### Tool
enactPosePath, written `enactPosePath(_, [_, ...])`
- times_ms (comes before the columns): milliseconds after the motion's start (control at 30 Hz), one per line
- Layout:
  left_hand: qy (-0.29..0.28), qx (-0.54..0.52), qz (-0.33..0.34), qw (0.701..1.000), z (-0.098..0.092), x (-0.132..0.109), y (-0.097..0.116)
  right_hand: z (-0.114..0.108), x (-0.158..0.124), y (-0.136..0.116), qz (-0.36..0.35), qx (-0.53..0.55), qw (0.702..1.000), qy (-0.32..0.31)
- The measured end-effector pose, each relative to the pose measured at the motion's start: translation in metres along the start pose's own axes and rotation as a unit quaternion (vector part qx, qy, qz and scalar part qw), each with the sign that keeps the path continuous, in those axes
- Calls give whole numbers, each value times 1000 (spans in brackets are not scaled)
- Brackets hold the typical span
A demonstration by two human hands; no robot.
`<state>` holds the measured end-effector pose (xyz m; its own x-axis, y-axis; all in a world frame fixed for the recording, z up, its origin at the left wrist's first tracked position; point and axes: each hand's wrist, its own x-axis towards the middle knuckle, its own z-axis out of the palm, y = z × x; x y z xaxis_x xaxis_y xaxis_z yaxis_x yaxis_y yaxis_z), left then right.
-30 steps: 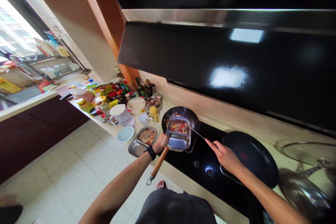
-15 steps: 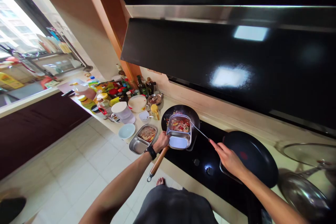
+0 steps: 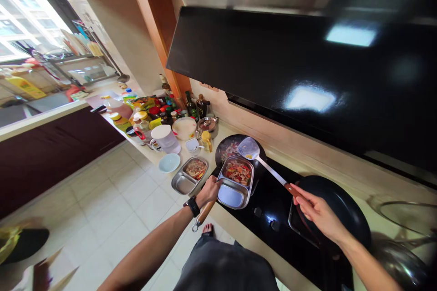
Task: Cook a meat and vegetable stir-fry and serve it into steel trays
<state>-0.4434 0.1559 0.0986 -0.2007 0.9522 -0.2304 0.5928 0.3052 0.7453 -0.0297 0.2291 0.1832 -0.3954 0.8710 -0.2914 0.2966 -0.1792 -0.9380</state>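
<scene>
With my left hand (image 3: 209,189) I grip the left edge of a divided metal lunch box (image 3: 231,194). Cooked food with red pieces fills its far compartment; the near one holds nothing. The box is held over the near part of a dark wok (image 3: 261,173), whose wooden handle (image 3: 205,214) sticks out below my left wrist. Some food lies in the wok. My right hand (image 3: 316,211) is closed round the wooden handle of a spatula (image 3: 269,168). Its metal blade hangs above the wok, just beyond the box, with a small yellow bit on it.
A second divided metal lunch box (image 3: 184,185) with food stands left of the wok, beside a pale blue bowl (image 3: 169,163) and a pitcher (image 3: 165,140). Bottles crowd behind. A large black frying pan (image 3: 336,204) sits on the right burner. The range hood (image 3: 256,63) slopes above.
My right hand has drawn the spatula back and up from the lunch box, its blade now showing in full. The box has come slightly nearer to me. The camera view has shifted.
</scene>
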Motion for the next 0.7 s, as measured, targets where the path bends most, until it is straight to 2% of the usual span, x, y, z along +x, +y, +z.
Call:
enactPosePath(133, [9, -94, -13, 995, -7, -21, 12, -5, 8, -7, 8, 45, 999, 0])
enactPosePath(267, [-11, -141, -59, 988, -4, -53, 15, 5, 25, 9, -1, 34, 999, 12])
enactPosePath(367, [-23, -131, -55, 990, 4, -84, 4, 15, 47, 28, -49, -101, 993, 45])
enactPosePath(500, [-5, -103, -83, 991, 17, -119, -21, 19, 74, 54, -144, -294, 941, 86])
enactPosePath(600, [-7, -92, -93, 991, 23, -129, -35, 16, 82, 72, -171, -370, 908, 91])
enactPosePath(700, [3, -123, -98, 988, 27, -124, -43, 12, 79, 87, -181, -420, 886, 84])
